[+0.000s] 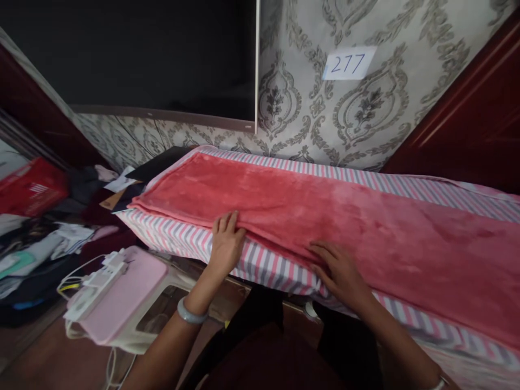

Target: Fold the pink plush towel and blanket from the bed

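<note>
A long folded red fleece blanket [325, 216] lies along a bed covered with a pink, white and grey striped sheet [260, 265]. My left hand [225, 244] rests on the blanket's near edge, fingers together and lying flat over the fold; a pale bangle is on that wrist. My right hand [341, 271] lies flat on the near edge further right, fingers stretched out. Neither hand holds anything.
A pink-topped stool [125, 292] with a white power strip [97, 281] and cables stands left of the bed. Clothes and a red box [32, 184] are piled at far left. Patterned wallpaper with a paper marked 277 [349, 63], a dark screen [142, 54] and a red door [475, 124] are behind.
</note>
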Action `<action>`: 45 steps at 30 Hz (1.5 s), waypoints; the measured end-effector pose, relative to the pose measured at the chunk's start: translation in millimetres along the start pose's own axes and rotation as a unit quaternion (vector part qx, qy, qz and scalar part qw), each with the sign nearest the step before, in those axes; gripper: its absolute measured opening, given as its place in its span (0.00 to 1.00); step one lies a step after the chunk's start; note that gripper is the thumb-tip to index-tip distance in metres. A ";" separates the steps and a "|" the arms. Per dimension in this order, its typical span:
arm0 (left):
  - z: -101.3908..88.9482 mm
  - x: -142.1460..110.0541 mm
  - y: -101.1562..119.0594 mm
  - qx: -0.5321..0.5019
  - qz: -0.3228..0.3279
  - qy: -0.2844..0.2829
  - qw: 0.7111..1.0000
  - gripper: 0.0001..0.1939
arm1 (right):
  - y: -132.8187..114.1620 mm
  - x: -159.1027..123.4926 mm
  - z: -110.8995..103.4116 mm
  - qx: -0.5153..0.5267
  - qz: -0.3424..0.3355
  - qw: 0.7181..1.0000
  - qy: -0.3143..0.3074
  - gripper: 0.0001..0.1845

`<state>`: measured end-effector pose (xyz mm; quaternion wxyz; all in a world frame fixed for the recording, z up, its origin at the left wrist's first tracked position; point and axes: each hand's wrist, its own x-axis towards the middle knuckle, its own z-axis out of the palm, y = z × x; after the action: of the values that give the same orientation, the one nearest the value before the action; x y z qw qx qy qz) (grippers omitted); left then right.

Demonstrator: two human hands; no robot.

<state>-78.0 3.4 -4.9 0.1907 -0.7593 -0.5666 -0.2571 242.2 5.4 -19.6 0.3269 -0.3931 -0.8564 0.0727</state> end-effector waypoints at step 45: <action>-6.0 -22.9 -30.3 -0.205 0.048 0.022 0.977 0.10 | 88.4 342.3 109.6 -0.177 0.196 0.954 -0.145 0.18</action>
<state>-113.3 -8.9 -14.2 0.0553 -0.8025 -0.4608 -0.3750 66.5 326.8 33.7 0.1037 -0.5896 -0.8001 0.0389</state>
